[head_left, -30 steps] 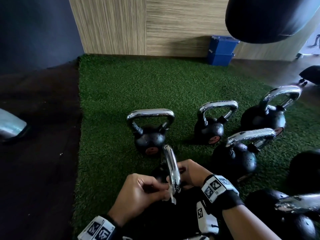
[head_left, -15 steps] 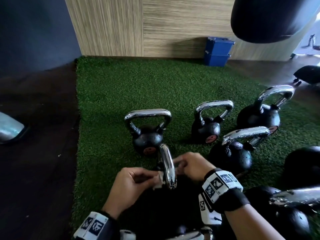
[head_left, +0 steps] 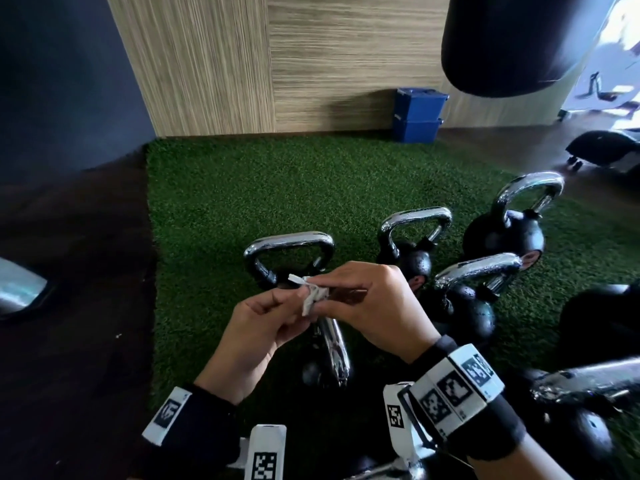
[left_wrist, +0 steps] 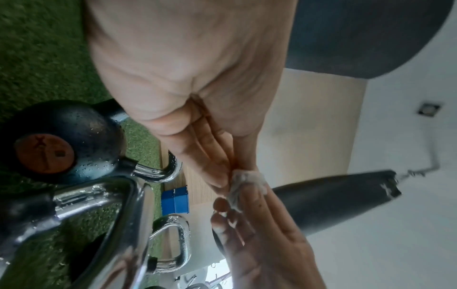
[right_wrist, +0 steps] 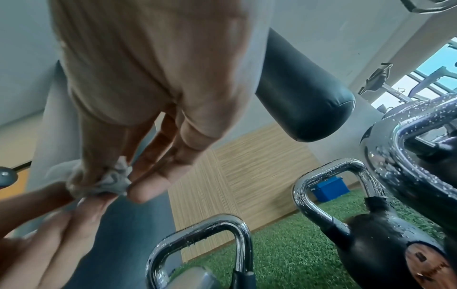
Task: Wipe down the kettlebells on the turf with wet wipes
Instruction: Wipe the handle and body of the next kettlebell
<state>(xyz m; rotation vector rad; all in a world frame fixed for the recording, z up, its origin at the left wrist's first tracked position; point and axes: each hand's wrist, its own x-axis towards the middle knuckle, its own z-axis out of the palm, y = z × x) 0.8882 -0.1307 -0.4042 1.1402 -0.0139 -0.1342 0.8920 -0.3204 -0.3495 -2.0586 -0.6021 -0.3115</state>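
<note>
Kettlebells stand and lie in a cluster at the near right part of the turf (head_left: pixel 242 188), and the nearest kettlebell (head_left: pixel 330 344) is directly under the hands, its chrome handle running away from the person, narrow edge up.

The fingers (left_wrist: pixel 217 172) of the left hand (head_left: pixel 256 337) and those of the right hand (head_left: pixel 374 313) meet tip to tip above that handle, both sets curled in a pinch on one small crumpled wet wipe (head_left: pixel 311 296). The right wrist view shows the wipe bunched between the right thumb and fingertips, with the left fingertips gripping its lower edge. Neither hand touches metal; the wipe hangs just above the far end of the handle.

My reading is that the wipe is being refolded or bunched between passes, so the next stroke goes straight down. The handle's long axis runs from the person outward, so a stroke would follow that line. Both hands are about equally near; the right sits slightly farther along the handle.

Beyond them, another kettlebell (head_left: pixel 291 261) stands upright with its handle crosswise, and three more kettlebells (head_left: pixel 464 296) stand to the right, all beaded with droplets. Blue boxes (head_left: pixel 419 114) sit at the turf's far edge against the wood wall, and a punching bag (head_left: pixel 512 39) hangs over the far right corner.
</note>
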